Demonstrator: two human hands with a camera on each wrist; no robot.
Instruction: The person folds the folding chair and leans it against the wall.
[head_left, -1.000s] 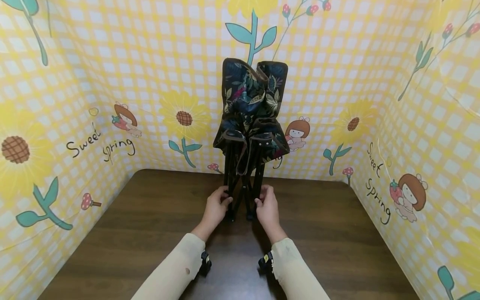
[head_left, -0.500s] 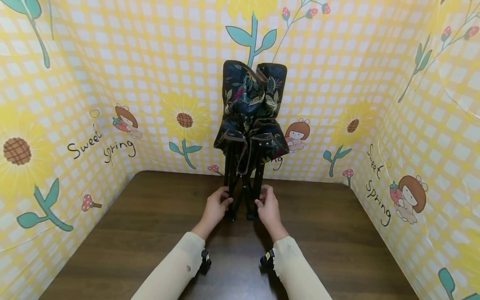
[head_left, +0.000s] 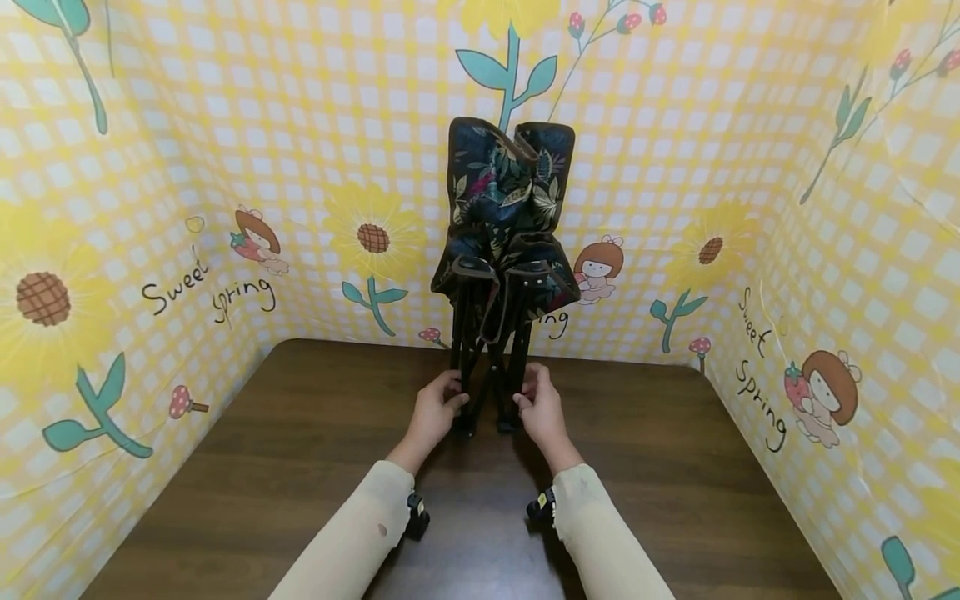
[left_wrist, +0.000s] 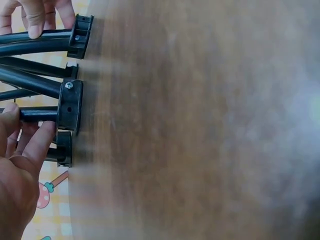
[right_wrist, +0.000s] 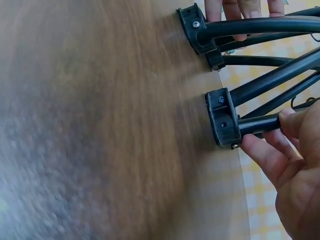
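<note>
A folded camping chair (head_left: 506, 200) with dark leaf-print fabric and black tube legs (head_left: 517, 350) stands upright at the back of the brown table (head_left: 480, 517). My left hand (head_left: 437, 410) pinches a leg on its left side, low down, just above the foot. On the right side my right hand (head_left: 542, 410) pinches another leg at about the same height. In the left wrist view, the thumb and fingers lie against a tube beside a black plastic foot (left_wrist: 70, 105). The right wrist view has the same kind of foot (right_wrist: 223, 117) next to the right fingertips.
Yellow checked cloth (head_left: 330, 108) with printed flowers and figures hangs behind the table and along both sides. The chair's fabric stands close in front of the back cloth. Small black cameras (head_left: 417, 515) sit at both wrists.
The head view has shifted slightly. Both hands keep their hold on the chair legs, and the feet appear a touch farther back and right. The chair stays folded.
</note>
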